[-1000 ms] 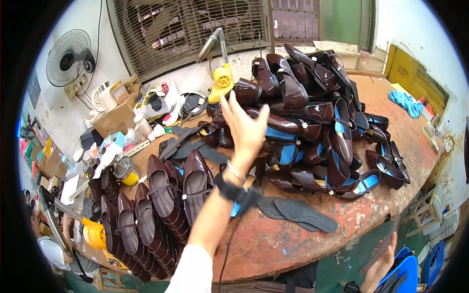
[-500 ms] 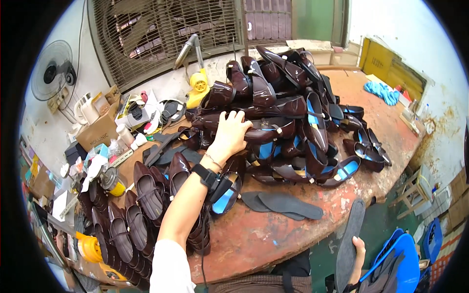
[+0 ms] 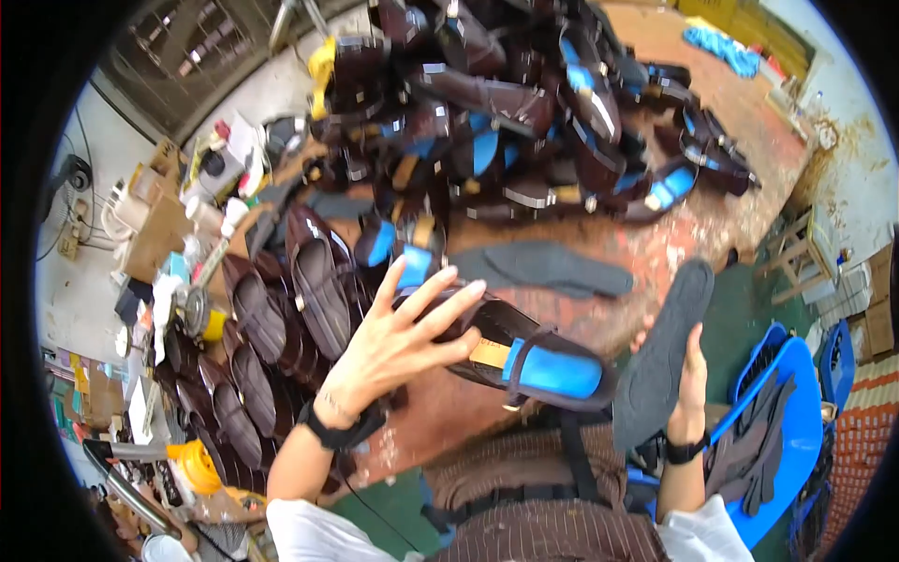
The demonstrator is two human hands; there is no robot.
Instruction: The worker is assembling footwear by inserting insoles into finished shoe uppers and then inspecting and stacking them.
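Note:
A glossy dark brown strapped shoe (image 3: 559, 373) with a bright blue pad at its heel is held just off the table's near edge. Over its toe end lies my left hand (image 3: 398, 328), gripping it with the fingers somewhat spread; the thumb's contact is partly hidden. My right hand (image 3: 691, 389) holds a dark grey insole (image 3: 670, 328) upright by its edge, close to the shoe's heel but apart from it. Behind them, more grey insoles (image 3: 543, 264) lie on the table. A large heap of similar shoes (image 3: 487, 103) is piled beyond.
Rows of stacked brown shoes (image 3: 253, 314) stand at the left. On the right, a blue tub (image 3: 796, 412) holds several grey insoles, with a wooden stool (image 3: 796, 253) behind it. A jar (image 3: 198, 314), boxes and clutter line the table's left side.
My left hand has drawn a shoe from the heap back toward me. The right hand has raised the grey insole and brought it left, nearer the shoe. The view has tilted down.

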